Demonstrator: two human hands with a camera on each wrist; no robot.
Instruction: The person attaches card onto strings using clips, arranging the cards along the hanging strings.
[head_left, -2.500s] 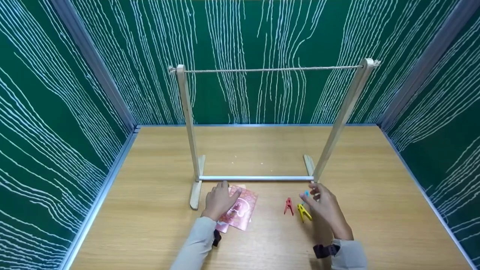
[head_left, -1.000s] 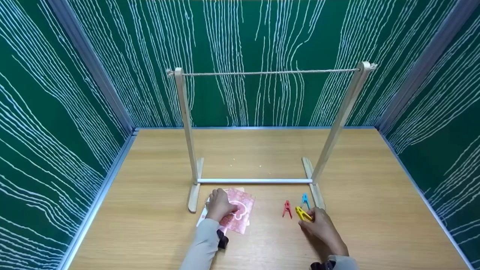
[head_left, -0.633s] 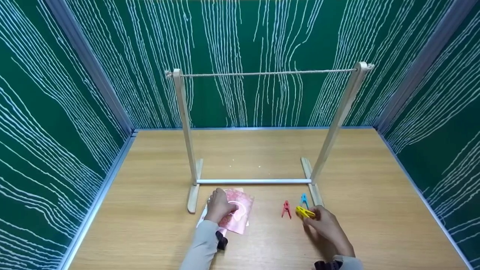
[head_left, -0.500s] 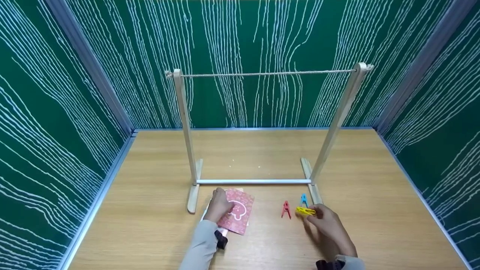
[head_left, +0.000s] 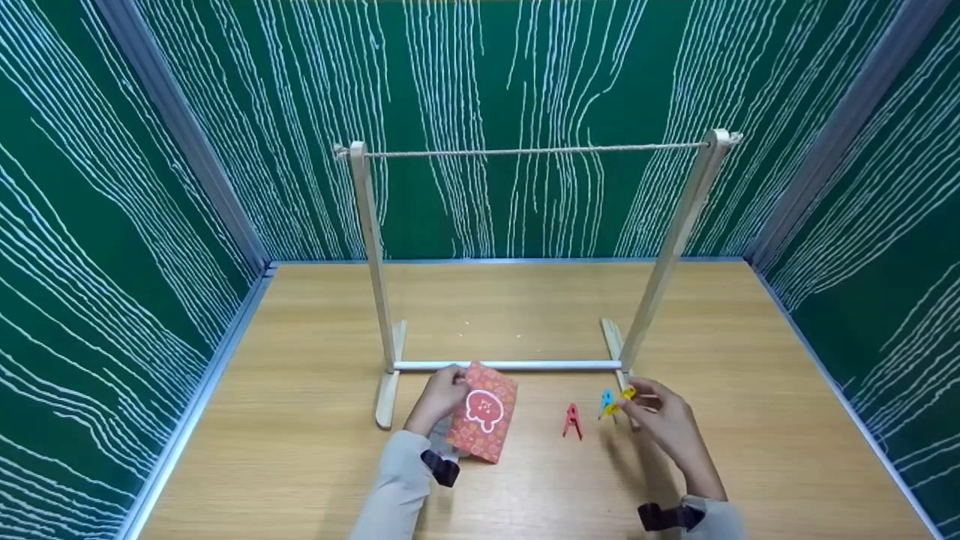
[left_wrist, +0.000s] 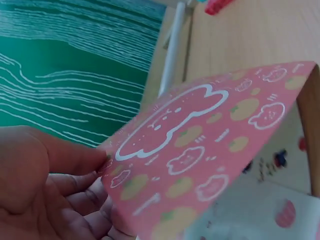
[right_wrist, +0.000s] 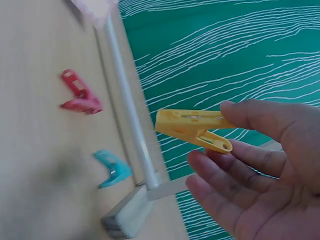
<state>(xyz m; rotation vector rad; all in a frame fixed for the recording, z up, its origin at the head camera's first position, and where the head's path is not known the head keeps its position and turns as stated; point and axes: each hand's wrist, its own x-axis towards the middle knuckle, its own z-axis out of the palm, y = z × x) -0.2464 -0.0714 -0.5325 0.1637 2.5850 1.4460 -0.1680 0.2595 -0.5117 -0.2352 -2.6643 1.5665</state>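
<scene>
My left hand point(head_left: 437, 401) pinches a pinkish-red card point(head_left: 484, 412) by its left edge, thumb on the front. A white-outlined bear and small fruit prints decorate it. In the left wrist view the card is tilted up over paler printed cards point(left_wrist: 280, 200), which it mostly hides. On the other side, my right hand point(head_left: 671, 424) holds a yellow clothespin point(right_wrist: 187, 125) between thumb and fingers, raised above the table. A blue clothespin point(head_left: 606, 400) stands just left of it in the head view, and a red clothespin point(head_left: 572, 421) lies farther left.
Behind the hands stands a wooden frame with a left post point(head_left: 372, 255) and a right post point(head_left: 679, 232). A rope point(head_left: 525, 151) is strung between their tops, and a white bar point(head_left: 517, 366) joins them low down. Green walls point(head_left: 517, 210) with white lines enclose the table point(head_left: 300, 375).
The right hand has picked up the yellow clothespin, turned it and raised it. The left hand has lifted the top card off the others, moving it slightly up and right.
</scene>
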